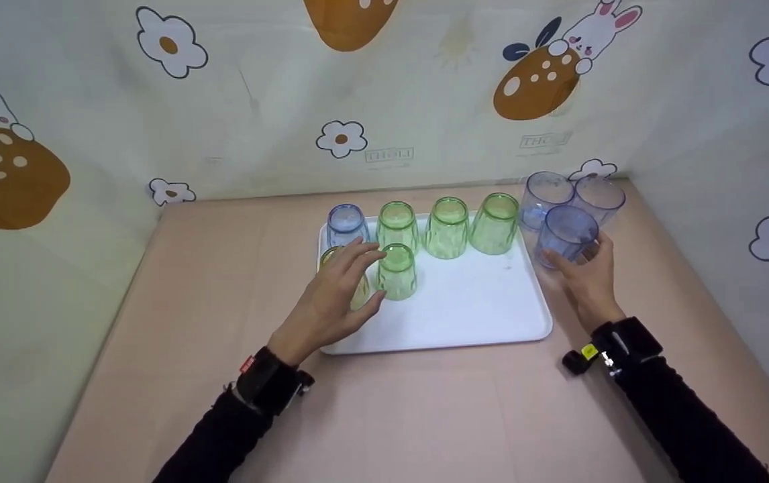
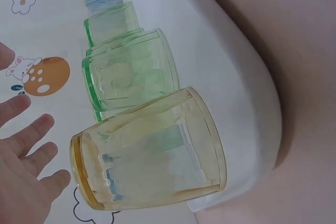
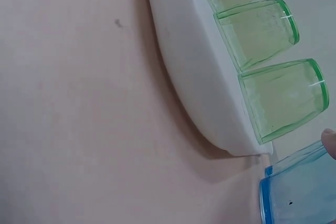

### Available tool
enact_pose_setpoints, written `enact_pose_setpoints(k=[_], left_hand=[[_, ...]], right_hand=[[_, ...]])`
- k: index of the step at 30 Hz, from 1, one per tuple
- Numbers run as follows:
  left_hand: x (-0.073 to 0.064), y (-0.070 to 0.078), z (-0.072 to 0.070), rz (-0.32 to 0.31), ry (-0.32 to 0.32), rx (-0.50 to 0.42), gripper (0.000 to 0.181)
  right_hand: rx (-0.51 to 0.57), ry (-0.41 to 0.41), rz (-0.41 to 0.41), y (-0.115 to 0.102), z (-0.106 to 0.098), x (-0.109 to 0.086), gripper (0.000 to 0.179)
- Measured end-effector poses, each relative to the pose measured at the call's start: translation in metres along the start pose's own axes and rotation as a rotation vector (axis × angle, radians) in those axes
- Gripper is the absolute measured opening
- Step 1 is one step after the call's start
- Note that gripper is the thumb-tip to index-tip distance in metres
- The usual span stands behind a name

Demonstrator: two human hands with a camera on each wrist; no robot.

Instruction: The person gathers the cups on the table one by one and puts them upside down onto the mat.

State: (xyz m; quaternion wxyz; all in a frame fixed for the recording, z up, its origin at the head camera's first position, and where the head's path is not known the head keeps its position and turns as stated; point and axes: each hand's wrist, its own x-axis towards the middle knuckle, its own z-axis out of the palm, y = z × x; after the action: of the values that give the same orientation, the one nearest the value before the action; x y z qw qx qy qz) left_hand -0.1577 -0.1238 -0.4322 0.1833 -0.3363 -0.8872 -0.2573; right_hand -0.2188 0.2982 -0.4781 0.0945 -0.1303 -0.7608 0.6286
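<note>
My right hand (image 1: 589, 285) grips a blue glass (image 1: 569, 231) just off the right edge of a white tray (image 1: 472, 322), thumb on its near left side and fingers round the right. Part of that glass and one fingertip show at the lower right of the right wrist view. Above the tray's left side is my left hand (image 1: 331, 295), fingers spread and loosely bent, holding nothing. Below it a yellow glass (image 2: 152, 156), mostly hidden by the hand in the head view, stands upside down. A green glass (image 1: 396, 278) is right beside its fingertips.
Along the tray's back edge are an upturned blue glass (image 1: 347, 228) and three green ones, the rightmost green glass (image 1: 495, 225) near the corner. Two more blue glasses stand mouth up behind the held one, the left one (image 1: 545, 201) near the patterned back wall (image 1: 257, 121).
</note>
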Motion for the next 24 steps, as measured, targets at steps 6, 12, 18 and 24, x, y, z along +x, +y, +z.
enact_pose_setpoints(k=[6, 12, 18, 24], left_hand=[[0.001, -0.002, 0.0, -0.037, -0.042, 0.069, 0.054], [0.002, -0.004, 0.0, -0.071, -0.07, 0.125, 0.056], [0.003, -0.004, 0.002, -0.095, -0.108, 0.134, 0.058], [0.004, -0.004, 0.003, -0.106, -0.125, 0.124, 0.058]], right_hand=[[0.034, 0.009, -0.055, 0.002, 0.002, 0.003, 0.102], [0.045, 0.022, -0.05, 0.002, 0.0, 0.006, 0.096], [0.139, 0.074, -0.052, 0.004, -0.002, 0.002, 0.087], [0.117, 0.062, -0.038, 0.005, -0.006, -0.008, 0.093]])
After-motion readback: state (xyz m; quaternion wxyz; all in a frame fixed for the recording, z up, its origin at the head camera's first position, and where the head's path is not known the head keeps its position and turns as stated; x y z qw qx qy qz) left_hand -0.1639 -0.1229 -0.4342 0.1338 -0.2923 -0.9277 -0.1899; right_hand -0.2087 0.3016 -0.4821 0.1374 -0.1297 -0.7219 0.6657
